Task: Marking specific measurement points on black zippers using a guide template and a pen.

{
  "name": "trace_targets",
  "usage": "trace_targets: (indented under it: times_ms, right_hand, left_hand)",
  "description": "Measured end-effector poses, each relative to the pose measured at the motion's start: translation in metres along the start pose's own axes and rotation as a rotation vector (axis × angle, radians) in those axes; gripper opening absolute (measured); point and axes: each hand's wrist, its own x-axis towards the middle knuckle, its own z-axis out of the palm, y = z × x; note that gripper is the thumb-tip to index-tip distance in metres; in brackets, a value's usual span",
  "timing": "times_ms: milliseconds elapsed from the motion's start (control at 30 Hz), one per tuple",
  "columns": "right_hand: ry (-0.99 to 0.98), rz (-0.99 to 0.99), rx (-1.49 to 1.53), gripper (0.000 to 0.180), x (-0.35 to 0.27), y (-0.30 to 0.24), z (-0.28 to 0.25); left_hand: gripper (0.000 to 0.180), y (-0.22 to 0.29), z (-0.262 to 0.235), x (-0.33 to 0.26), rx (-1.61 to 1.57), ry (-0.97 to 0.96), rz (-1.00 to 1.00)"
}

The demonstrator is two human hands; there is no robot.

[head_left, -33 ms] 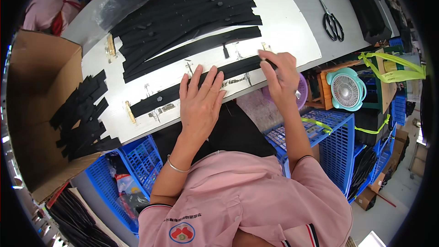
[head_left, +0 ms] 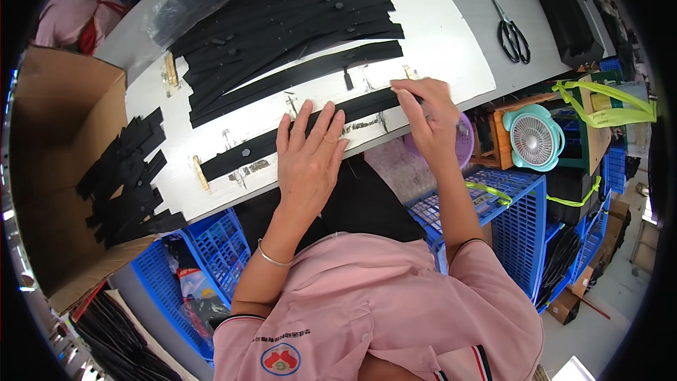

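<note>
The black fabric strip (head_left: 262, 147) lies along the white board's (head_left: 451, 35) near edge, under the flat, spread left hand (head_left: 308, 162). Right hand (head_left: 431, 109) is narrowed at its right end, grip unclear; even palm pressure should keep it straight

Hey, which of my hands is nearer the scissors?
Right. Your right hand, at the right end of the strip, is below and left of the scissors; your left hand, on the strip, is farther left.

The left hand (head_left: 310, 155) rests on a black strip (head_left: 370, 104), right hand (head_left: 431, 109) at its end.
</note>
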Motion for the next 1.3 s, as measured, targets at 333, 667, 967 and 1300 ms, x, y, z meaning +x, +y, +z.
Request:
trace_targets:
  times_ms: [333,667,967,1300]
  right_hand:
    - [-0.122,0.126,0.279,0.014,0.011,0.014,0.027]
    - [-0.102,0.023,0.19,0.013,0.011,0.017,0.033]
    - [-0.247,0.065,0.256,0.019,0.008,0.022,0.02]
    - [-0.214,0.16,0.366,0.023,0.008,0.019,0.018]
  left_hand:
    - [0.04,0.002,0.0,-0.001,-0.017,0.011,-0.016]
    - [0.04,0.003,0.001,0.0,-0.017,0.014,-0.028]
    - [0.04,0.002,0.002,0.0,-0.011,0.028,-0.027]
    - [0.041,-0.005,-0.014,-0.013,-0.058,0.069,-0.067]
